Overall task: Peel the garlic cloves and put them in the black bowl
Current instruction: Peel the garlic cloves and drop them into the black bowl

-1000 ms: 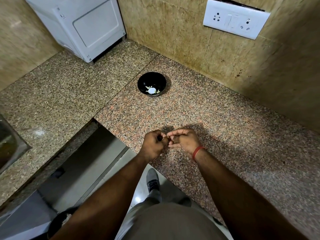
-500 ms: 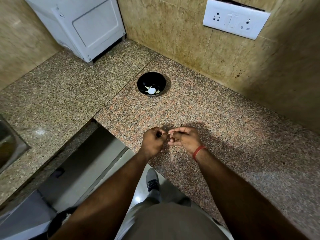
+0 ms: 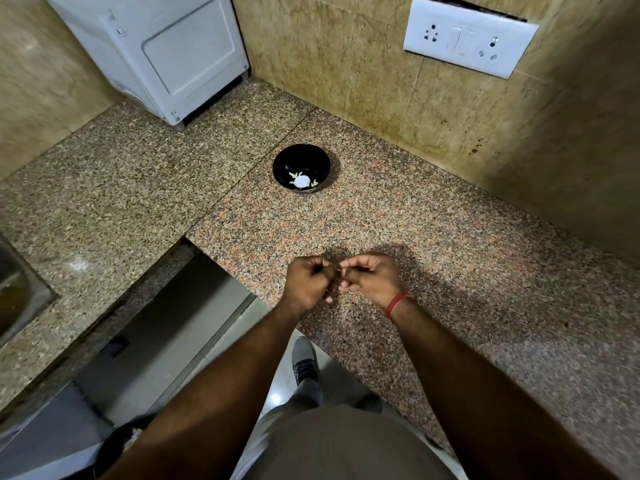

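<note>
The black bowl point(image 3: 281, 165) stands on the granite counter point(image 3: 433, 237) near the back wall, with peeled white garlic point(image 3: 300, 181) and a few small pieces in its bottom. Closer to me, my left hand point(image 3: 306, 284) and my right hand point(image 3: 372, 277) meet fingertip to fingertip just above the counter's front part. Both have curled fingers and pinch a small garlic clove point(image 3: 338, 270) between them. The fingers hide most of the clove. A red band circles my right wrist.
A white appliance point(image 3: 166, 53) sits in the back left corner. A switch and socket plate point(image 3: 467, 36) is on the wall at the right. A steel sink point(image 3: 17, 292) edge shows at the far left. Below the counter's cut-out are the floor and my shoe point(image 3: 304, 358).
Both hands shifted slightly away from me over the counter and stayed together, fingertips still working on the clove. The bowl has not moved.
</note>
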